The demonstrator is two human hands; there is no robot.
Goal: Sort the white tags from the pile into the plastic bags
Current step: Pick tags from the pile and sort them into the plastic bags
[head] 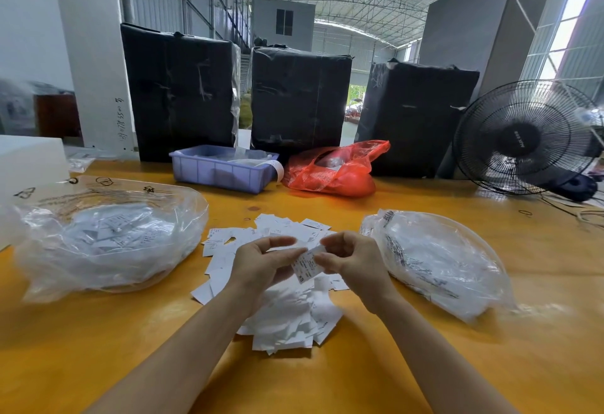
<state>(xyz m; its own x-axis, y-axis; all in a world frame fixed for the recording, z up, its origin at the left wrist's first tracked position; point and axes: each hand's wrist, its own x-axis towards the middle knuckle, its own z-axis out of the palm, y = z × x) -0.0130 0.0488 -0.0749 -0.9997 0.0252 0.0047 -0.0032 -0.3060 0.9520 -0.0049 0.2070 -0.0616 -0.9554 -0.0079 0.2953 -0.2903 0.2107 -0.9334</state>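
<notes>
White tag (306,265) pinched between left hand (261,261) and right hand (351,258) above pile (281,309), flanked by plastic bags (108,237).

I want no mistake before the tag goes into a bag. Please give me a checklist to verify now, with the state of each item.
1. Tag in grip of both hands, left and right: ok.
2. Only one tag pinched, not two stuck together: cannot tell.
3. Print on the tag readable for sorting: cannot tell, too small.
4. Left bag mouth open to receive: cannot tell.
5. Right bag within reach beside the pile: ok.
6. Pile sits between the bags, none on the table edge: ok.
</notes>
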